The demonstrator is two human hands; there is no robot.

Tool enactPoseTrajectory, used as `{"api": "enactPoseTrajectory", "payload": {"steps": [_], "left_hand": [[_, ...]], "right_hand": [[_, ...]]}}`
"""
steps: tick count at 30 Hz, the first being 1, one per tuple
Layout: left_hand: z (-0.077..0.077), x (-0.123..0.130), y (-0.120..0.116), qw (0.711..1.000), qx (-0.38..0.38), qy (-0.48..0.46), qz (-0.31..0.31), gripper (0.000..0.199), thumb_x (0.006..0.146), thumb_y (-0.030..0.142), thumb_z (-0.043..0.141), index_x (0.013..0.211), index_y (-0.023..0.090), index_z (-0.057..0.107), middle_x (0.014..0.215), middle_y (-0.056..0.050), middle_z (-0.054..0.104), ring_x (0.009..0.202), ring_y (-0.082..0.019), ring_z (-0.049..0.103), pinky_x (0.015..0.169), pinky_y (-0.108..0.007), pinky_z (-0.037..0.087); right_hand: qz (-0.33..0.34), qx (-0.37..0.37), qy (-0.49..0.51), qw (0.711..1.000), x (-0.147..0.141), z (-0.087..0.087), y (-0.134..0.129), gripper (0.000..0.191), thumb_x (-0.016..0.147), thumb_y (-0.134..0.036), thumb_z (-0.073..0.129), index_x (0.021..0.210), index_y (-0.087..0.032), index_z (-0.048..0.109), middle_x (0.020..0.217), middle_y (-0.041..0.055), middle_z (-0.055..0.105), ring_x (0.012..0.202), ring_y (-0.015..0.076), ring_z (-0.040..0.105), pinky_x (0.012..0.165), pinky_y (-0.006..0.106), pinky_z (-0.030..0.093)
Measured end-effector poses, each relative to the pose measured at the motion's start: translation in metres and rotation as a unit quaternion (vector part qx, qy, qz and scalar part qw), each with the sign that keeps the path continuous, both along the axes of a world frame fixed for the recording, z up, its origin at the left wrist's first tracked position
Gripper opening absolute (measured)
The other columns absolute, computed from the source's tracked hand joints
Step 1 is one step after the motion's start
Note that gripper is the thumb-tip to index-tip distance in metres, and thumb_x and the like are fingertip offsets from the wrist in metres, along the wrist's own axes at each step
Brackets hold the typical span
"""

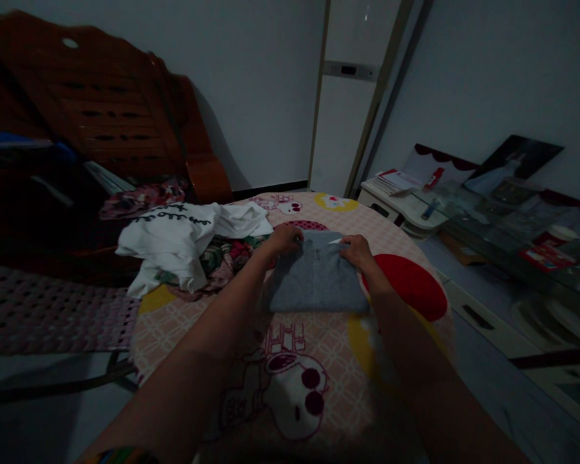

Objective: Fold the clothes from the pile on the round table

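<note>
A grey-blue garment [319,280], folded into a rough rectangle, lies flat on the round table with a patterned cloth [174,328]. My left hand [287,238] is at its far left corner, fingers curled closed on the fabric. At the far right corner my right hand [357,250] pinches the garment's edge, beside a small white patch. Left of the garment is a loose pile, with a white shirt [169,238] bearing black lettering on top of green and pink clothes [227,267].
A wooden bench [120,109] stands at the back left, above a woven seat [53,309]. On the right, a glass-topped cabinet [493,225] holds papers and a picture. A tall white appliance [345,109] stands behind the table.
</note>
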State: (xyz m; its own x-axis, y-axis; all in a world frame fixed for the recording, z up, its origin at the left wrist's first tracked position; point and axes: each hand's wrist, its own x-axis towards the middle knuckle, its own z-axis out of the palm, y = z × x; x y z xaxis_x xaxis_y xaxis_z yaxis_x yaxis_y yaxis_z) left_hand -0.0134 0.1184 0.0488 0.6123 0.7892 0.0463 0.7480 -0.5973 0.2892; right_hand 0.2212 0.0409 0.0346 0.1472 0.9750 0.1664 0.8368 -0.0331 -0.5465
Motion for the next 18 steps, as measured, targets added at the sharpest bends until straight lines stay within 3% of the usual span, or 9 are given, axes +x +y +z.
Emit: {"api": "enactPoseTrajectory", "payload": {"steps": [5,18], "left_hand": [[-0.0052,-0.0029,-0.0003,1.0,-0.018,-0.021,0.001,0.035,0.07,0.009,0.066,0.103,0.017,0.076,0.099,-0.008,0.075,0.095,-0.023,0.067,0.083,-0.027,0.048],[-0.0077,-0.0074,0.0013,0.996,-0.044,-0.071,0.002,0.033,0.067,0.009,0.066,0.098,0.018,0.077,0.094,-0.007,0.075,0.092,-0.023,0.067,0.084,-0.028,0.048]], "right_hand": [[0.021,0.01,0.021,1.0,0.0033,-0.0071,-0.0026,0.024,0.06,-0.011,0.059,0.077,-0.016,0.075,0.075,0.002,0.072,0.079,0.0204,0.064,0.077,0.029,0.048],[0.015,-0.001,0.035,0.999,0.0049,-0.0037,-0.0026,0.025,0.059,-0.01,0.06,0.078,-0.016,0.075,0.075,0.0017,0.071,0.078,0.0199,0.064,0.076,0.028,0.048]]}}
